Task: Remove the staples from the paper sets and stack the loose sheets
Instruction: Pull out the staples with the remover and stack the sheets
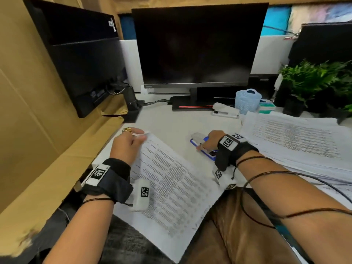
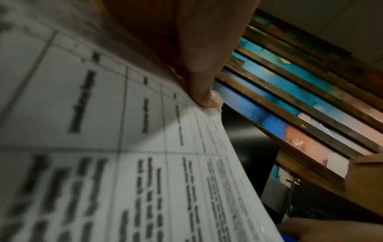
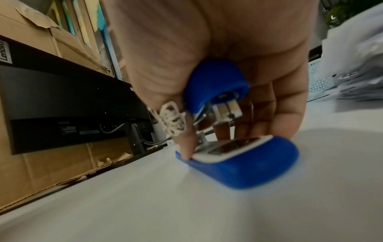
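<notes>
My left hand (image 1: 125, 143) pinches the far corner of the paper set (image 1: 171, 180); in the left wrist view my thumb (image 2: 204, 91) presses on the top sheet at that corner (image 2: 209, 111), which is lifted off the counter (image 1: 171, 122). The rest of the set lies flat, running from those fingers back toward my lap, its near edge hanging over the counter's rim. The print is a table of small text, too blurred to read. My right hand (image 1: 211, 141) is curled round a blue stapler (image 1: 204, 149) that stands on the counter just right of the set, apart from it. In the right wrist view the blue stapler (image 3: 238, 157) gapes open: its blue top (image 3: 215, 81) sits in my palm, my fingers (image 3: 186, 144) reach down to the white-topped base, and the base rests on the counter (image 3: 145, 196). A ring with pale wrapping (image 3: 173, 121) is on one finger. To the right of my right hand, a tall stack of printed sheets (image 1: 297, 145). Beyond my fingers, a white stapler (image 1: 225, 110), a pale blue basket (image 1: 247, 101) and a dark monitor (image 1: 196, 46).
</notes>
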